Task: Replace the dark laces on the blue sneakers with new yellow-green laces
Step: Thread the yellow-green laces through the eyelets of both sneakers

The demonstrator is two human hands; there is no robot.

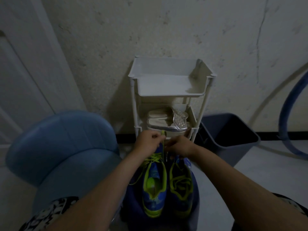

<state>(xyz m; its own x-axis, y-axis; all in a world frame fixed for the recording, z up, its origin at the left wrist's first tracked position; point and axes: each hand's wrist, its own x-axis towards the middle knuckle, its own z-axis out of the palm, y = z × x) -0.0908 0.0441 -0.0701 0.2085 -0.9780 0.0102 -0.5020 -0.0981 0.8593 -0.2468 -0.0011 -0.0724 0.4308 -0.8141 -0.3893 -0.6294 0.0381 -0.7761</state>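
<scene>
Yellow-green lace [163,145] pinched by left hand [147,144] above sneaker [154,185]; right hand [181,149] beside it, hold unclear.

Sneakers [154,200] are showing blue cloth-like uppers, matt, with yellow-green lining and a flat woven-looking lace [154,158], also matt. Rack [166,85] is reading as white moulded plastic, smooth and dull, the shoes [165,129] on its lower shelf are giving off a glossy silver, metallic sheen, and the bin [228,152] is looking like dark, smooth plastic. Wall [166,27] is presenting rough, mottled plaster, while the floor [266,167] is appearing smooth and pale.
</scene>
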